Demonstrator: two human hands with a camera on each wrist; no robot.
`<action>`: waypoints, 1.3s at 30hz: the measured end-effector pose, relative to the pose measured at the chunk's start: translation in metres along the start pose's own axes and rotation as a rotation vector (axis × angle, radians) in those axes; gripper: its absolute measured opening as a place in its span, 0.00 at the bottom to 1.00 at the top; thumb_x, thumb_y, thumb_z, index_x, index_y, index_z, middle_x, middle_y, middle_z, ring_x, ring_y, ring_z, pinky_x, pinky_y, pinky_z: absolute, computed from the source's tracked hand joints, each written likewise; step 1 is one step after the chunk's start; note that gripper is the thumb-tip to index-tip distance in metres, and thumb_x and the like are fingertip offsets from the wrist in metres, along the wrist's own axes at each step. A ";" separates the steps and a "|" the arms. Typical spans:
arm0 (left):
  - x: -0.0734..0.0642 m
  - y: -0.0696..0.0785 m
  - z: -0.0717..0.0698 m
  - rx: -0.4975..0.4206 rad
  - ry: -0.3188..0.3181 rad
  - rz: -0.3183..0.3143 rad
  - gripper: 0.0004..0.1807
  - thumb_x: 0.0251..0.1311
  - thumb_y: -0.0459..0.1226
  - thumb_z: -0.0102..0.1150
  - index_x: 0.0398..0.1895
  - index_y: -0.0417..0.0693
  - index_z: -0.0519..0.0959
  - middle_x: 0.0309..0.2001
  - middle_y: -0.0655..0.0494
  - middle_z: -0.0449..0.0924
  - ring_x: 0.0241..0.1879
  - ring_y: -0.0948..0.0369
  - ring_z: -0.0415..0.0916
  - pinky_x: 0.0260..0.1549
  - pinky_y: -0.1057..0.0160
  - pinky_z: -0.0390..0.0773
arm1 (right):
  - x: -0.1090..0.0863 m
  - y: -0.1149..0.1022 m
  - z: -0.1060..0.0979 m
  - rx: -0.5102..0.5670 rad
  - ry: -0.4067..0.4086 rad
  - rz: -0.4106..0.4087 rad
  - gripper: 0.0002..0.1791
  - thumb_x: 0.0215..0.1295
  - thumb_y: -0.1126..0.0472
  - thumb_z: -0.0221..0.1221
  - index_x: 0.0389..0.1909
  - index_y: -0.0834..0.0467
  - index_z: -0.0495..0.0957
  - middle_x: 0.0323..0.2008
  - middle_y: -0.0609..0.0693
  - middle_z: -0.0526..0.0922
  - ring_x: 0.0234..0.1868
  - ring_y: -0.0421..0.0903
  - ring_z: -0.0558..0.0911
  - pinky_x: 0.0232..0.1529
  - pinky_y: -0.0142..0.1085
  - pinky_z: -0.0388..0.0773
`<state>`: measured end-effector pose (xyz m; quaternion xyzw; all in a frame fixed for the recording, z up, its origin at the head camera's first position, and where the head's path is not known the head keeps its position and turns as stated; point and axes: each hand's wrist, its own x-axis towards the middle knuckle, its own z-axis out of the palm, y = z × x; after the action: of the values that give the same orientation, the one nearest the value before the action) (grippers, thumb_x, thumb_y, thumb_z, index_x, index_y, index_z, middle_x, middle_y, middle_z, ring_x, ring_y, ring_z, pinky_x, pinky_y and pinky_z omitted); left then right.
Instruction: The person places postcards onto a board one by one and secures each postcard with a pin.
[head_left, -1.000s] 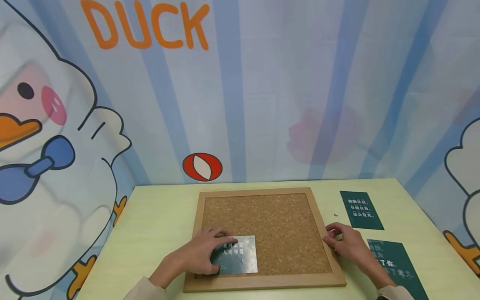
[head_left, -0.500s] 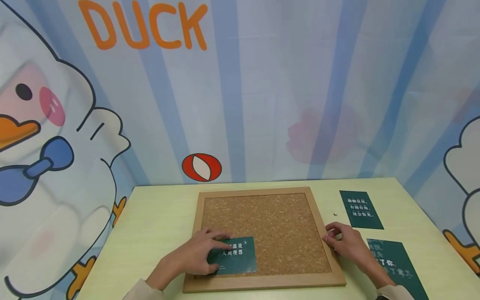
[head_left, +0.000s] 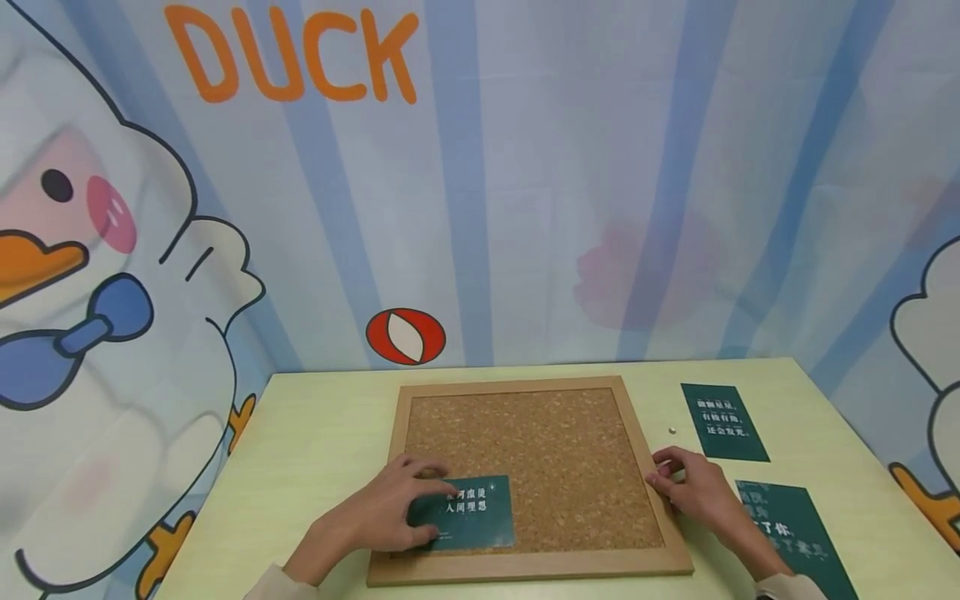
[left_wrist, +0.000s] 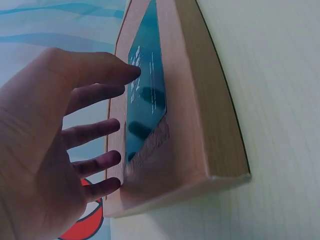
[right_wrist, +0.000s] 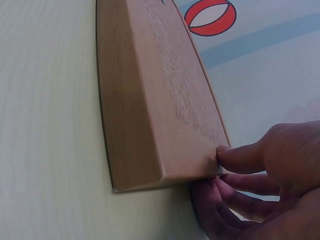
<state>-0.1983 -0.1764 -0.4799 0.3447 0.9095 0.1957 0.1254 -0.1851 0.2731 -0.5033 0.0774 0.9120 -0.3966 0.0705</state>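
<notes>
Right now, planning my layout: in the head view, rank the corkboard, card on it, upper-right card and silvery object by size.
1. Corkboard
2. Card on it, partly behind the left hand
3. Upper-right card; farther away, so real sizes are unsure
4. Silvery object

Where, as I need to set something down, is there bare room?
Widest is the table between the printed duck and corkboard, farther back than the left grip. Cork right of the board's card is bare too. Crowded: the right side, with the right grip, far green card, near green card and silvery bead.
</notes>
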 end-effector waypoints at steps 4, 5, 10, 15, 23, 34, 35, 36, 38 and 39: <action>-0.004 -0.003 -0.001 0.009 0.065 -0.039 0.26 0.62 0.50 0.70 0.64 0.60 0.82 0.67 0.53 0.72 0.62 0.50 0.64 0.60 0.36 0.68 | 0.000 0.000 0.001 -0.003 0.005 -0.003 0.20 0.71 0.65 0.65 0.59 0.70 0.76 0.40 0.55 0.81 0.34 0.46 0.80 0.33 0.38 0.82; -0.004 -0.004 0.000 0.020 0.086 -0.054 0.26 0.62 0.51 0.70 0.64 0.60 0.82 0.66 0.53 0.72 0.61 0.50 0.65 0.59 0.36 0.69 | 0.000 0.000 0.001 -0.008 0.007 -0.006 0.20 0.71 0.64 0.65 0.59 0.70 0.76 0.40 0.56 0.80 0.35 0.46 0.80 0.33 0.38 0.82; -0.005 -0.006 0.003 0.127 0.197 -0.186 0.40 0.56 0.62 0.71 0.70 0.60 0.76 0.65 0.50 0.72 0.63 0.43 0.65 0.57 0.34 0.70 | 0.000 -0.001 0.000 -0.031 0.012 -0.018 0.20 0.72 0.64 0.65 0.58 0.70 0.76 0.40 0.55 0.80 0.36 0.47 0.79 0.32 0.38 0.80; -0.006 -0.008 0.005 0.136 0.266 -0.393 0.61 0.45 0.73 0.69 0.78 0.50 0.65 0.66 0.40 0.70 0.60 0.39 0.68 0.54 0.34 0.73 | 0.001 0.000 0.001 -0.040 0.012 -0.013 0.20 0.72 0.64 0.65 0.58 0.70 0.76 0.39 0.55 0.80 0.36 0.47 0.79 0.33 0.38 0.80; -0.010 -0.014 0.005 -0.108 0.252 -0.670 0.69 0.46 0.71 0.70 0.77 0.29 0.58 0.64 0.27 0.69 0.57 0.36 0.73 0.52 0.33 0.77 | 0.002 0.001 0.001 -0.052 0.016 -0.015 0.20 0.72 0.63 0.65 0.58 0.70 0.76 0.39 0.55 0.80 0.37 0.48 0.79 0.33 0.38 0.80; -0.011 -0.008 0.004 -0.300 0.224 -0.712 0.58 0.51 0.63 0.74 0.63 0.18 0.68 0.51 0.32 0.79 0.46 0.46 0.80 0.45 0.42 0.82 | 0.002 0.001 0.000 -0.043 0.019 -0.019 0.20 0.72 0.63 0.65 0.58 0.70 0.76 0.39 0.54 0.81 0.37 0.47 0.80 0.33 0.38 0.81; -0.010 -0.007 0.005 -0.287 0.227 -0.716 0.57 0.51 0.63 0.74 0.63 0.19 0.69 0.50 0.33 0.79 0.45 0.46 0.80 0.44 0.43 0.82 | 0.002 0.001 0.001 -0.041 0.018 -0.018 0.20 0.72 0.63 0.65 0.58 0.70 0.76 0.39 0.54 0.81 0.37 0.47 0.80 0.33 0.38 0.81; -0.010 -0.007 0.005 -0.276 0.230 -0.720 0.56 0.50 0.63 0.74 0.62 0.20 0.70 0.48 0.35 0.80 0.44 0.47 0.80 0.43 0.43 0.83 | 0.002 0.001 0.001 -0.041 0.017 -0.018 0.20 0.72 0.63 0.65 0.58 0.70 0.77 0.39 0.54 0.81 0.37 0.47 0.80 0.33 0.38 0.81; -0.009 -0.006 0.007 -0.249 0.229 -0.724 0.55 0.49 0.63 0.75 0.61 0.22 0.71 0.46 0.38 0.79 0.41 0.49 0.79 0.42 0.44 0.83 | 0.002 0.000 0.001 -0.041 0.018 -0.017 0.20 0.72 0.63 0.65 0.58 0.70 0.77 0.39 0.54 0.81 0.37 0.47 0.80 0.33 0.38 0.81; -0.009 -0.006 0.008 -0.236 0.227 -0.726 0.55 0.48 0.64 0.75 0.61 0.24 0.72 0.45 0.39 0.79 0.40 0.49 0.79 0.41 0.44 0.82 | 0.002 0.000 0.001 -0.043 0.020 -0.018 0.20 0.71 0.63 0.65 0.58 0.70 0.77 0.39 0.54 0.81 0.37 0.47 0.80 0.33 0.38 0.81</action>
<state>-0.1924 -0.1844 -0.4889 -0.0398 0.9515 0.2787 0.1241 -0.1870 0.2725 -0.5047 0.0718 0.9215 -0.3770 0.0597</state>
